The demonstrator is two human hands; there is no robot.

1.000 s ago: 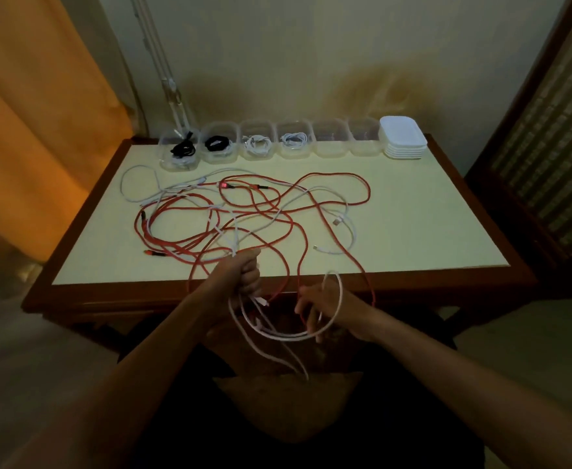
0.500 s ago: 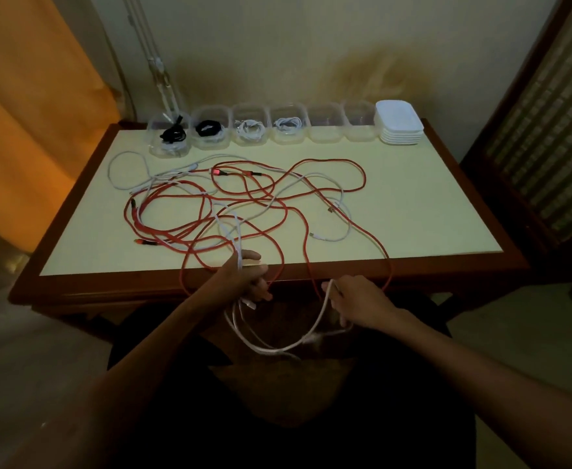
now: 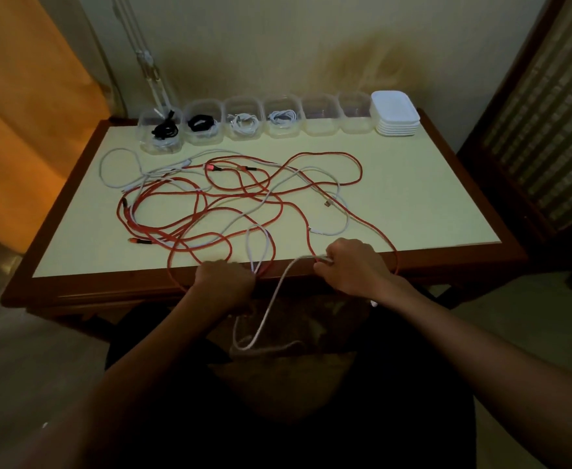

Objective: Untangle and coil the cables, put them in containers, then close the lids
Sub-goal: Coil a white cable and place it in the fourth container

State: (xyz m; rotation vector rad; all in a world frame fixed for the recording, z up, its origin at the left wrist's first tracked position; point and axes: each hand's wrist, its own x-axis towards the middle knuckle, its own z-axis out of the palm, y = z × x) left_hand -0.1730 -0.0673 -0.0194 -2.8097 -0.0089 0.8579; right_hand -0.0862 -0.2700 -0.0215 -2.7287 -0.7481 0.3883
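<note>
Both hands have risen to the bench [image 3: 413, 184] edge. The left hand [image 3: 225, 282] grips gathered white cable [image 3: 271, 306]; the right hand [image 3: 352, 265] pinches its stretched length, fingers closed. Coiling continues.

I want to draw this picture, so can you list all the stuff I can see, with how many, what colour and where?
containers: six, clear plastic, in a row along the table's far edge; the left four hold coiled cables, the right two look empty
coiled cables in containers: black in the two leftmost, white in the next two
lids: one white stack, count unclear, right of the row
red cables: count unclear, tangled across the table
white cables: count unclear, tangled with the red ones; one hangs in a loop between the hands
table: one, pale top, brown wooden rim
curtain: orange, far left
left hand: grips cable at the near edge
right hand: pinches white cable
</note>
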